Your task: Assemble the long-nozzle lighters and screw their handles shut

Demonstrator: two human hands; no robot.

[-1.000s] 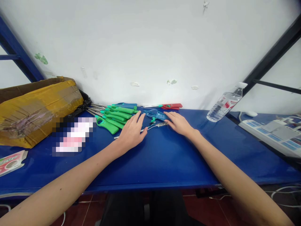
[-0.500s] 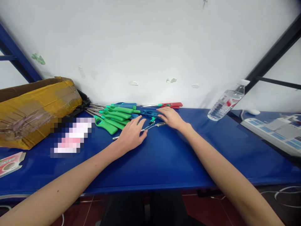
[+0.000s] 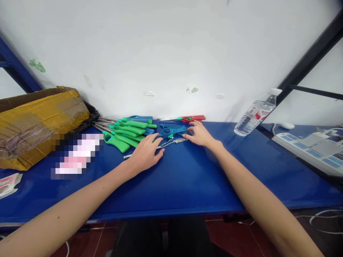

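My left hand point(image 3: 146, 151) is palm down over a thin metal lighter tube point(image 3: 127, 156), thumb and fingers apart. My right hand point(image 3: 201, 135) is by the right end of a blue lighter casing point(image 3: 174, 130). Its thumb and fingers are spread around that end; whether they touch it is unclear. Between the hands, in front of the casing, lie a small green part point(image 3: 170, 136), a thin pale wire and a small clear and metal piece point(image 3: 180, 140). Left of them is a pile of green long-necked lighters point(image 3: 128, 130), with a blue lighter point(image 3: 139, 119) behind.
A red lighter point(image 3: 193, 118) lies by the wall. The left side has a taped cardboard box point(image 3: 45, 123), a blurred-out pinkish patch and a cut card piece point(image 3: 9, 185). Rightward are a water bottle point(image 3: 254, 113) and a white device with blue labels point(image 3: 308, 148).
My right hand has moved right, off the blue casing, so more of the casing shows. My left hand stays over the metal tube. The whole view has shifted slightly.
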